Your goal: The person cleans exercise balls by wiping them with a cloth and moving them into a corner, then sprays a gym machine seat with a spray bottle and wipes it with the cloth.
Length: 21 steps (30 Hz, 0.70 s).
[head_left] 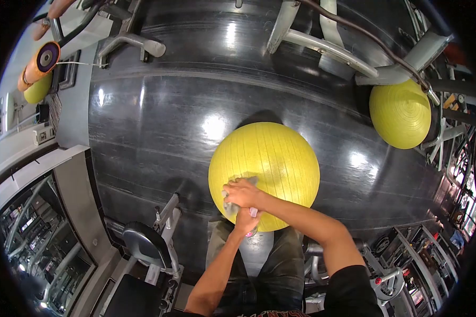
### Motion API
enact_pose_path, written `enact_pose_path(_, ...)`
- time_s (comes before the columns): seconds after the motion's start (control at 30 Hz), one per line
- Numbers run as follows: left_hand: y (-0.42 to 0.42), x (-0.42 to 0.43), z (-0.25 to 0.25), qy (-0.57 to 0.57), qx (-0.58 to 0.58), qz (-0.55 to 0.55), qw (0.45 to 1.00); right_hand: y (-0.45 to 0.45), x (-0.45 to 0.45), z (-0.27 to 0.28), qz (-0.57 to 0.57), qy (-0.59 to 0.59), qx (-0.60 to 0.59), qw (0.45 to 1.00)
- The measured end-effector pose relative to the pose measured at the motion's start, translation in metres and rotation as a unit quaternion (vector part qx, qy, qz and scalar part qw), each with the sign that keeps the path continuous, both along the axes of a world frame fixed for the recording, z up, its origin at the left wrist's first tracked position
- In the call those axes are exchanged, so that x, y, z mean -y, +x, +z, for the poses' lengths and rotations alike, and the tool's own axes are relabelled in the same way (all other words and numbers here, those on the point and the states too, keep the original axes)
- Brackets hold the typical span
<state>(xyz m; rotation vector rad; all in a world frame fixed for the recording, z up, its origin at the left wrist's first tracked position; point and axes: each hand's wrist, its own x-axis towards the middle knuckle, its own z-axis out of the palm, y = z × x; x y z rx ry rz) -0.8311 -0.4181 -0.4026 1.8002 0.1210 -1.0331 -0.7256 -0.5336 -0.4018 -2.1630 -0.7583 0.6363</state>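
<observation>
One yellow ball point(280, 164); right hand point(241, 192) holding cloth point(229, 206); left hand point(246, 219) beside.

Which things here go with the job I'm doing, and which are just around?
In use:
- large yellow ball
- grey cloth, under your right hand
- pink-and-white item, mostly hidden by your left hand

Apparently just around:
- second yellow ball
- black padded seat
- grey metal frame
</observation>
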Motion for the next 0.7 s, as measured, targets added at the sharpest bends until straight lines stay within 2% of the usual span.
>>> enact_pose_path(0.03, 0.009, 0.008, 0.009, -0.026, 0.068, 0.012, 0.997, -0.007, 0.008, -0.004, 0.006, 0.024, 0.057, 0.998)
enact_pose_path(0.07, 0.018, 0.014, 0.015, -0.051, 0.136, 0.024, 0.989, -0.007, 0.022, -0.015, -0.045, 0.015, 0.084, 0.995)
enact_pose_path(0.13, 0.019, 0.015, 0.013, -0.019, 0.127, -0.010, 0.992, 0.011, 0.057, -0.026, -0.138, -0.014, 0.057, 0.989)
enact_pose_path(0.2, 0.021, 0.020, 0.019, 0.011, 0.115, -0.048, 0.992, 0.036, 0.094, -0.018, -0.251, -0.130, -0.024, 0.959)
enact_pose_path(0.27, 0.022, 0.024, 0.026, 0.021, 0.105, -0.053, 0.993, 0.047, 0.130, -0.042, -0.333, -0.232, -0.012, 0.914)
enact_pose_path(0.3, 0.022, 0.024, 0.026, 0.031, 0.095, -0.060, 0.993, 0.047, 0.130, -0.043, -0.334, -0.233, -0.010, 0.913)
enact_pose_path(0.37, 0.021, 0.020, 0.022, 0.041, 0.105, -0.063, 0.992, 0.043, 0.130, -0.046, -0.449, -0.211, -0.097, 0.863)
enact_pose_path(0.43, 0.016, 0.011, 0.012, 0.052, 0.111, -0.063, 0.990, 0.029, 0.108, -0.028, -0.294, -0.134, -0.013, 0.946)
enact_pose_path(0.47, 0.015, 0.002, 0.006, 0.040, 0.102, -0.059, 0.992, 0.020, 0.093, -0.014, -0.211, -0.108, -0.014, 0.971)
enact_pose_path(0.5, 0.015, -0.006, 0.002, 0.027, 0.092, -0.057, 0.994, 0.010, 0.080, 0.000, -0.128, -0.082, -0.015, 0.988)
enact_pose_path(0.57, 0.015, -0.013, 0.002, -0.015, 0.108, -0.054, 0.993, -0.003, 0.073, 0.019, -0.070, -0.056, 0.049, 0.995)
enact_pose_path(0.6, 0.012, -0.014, 0.004, -0.018, 0.125, -0.045, 0.991, 0.001, 0.083, 0.020, -0.094, -0.055, 0.011, 0.994)
enact_pose_path(0.67, 0.017, -0.010, 0.005, -0.024, 0.145, -0.038, 0.988, 0.005, 0.113, 0.013, -0.261, -0.048, -0.026, 0.964)
enact_pose_path(0.7, 0.019, -0.008, 0.008, -0.015, 0.128, -0.032, 0.991, 0.004, 0.136, -0.007, -0.324, -0.111, -0.032, 0.939)
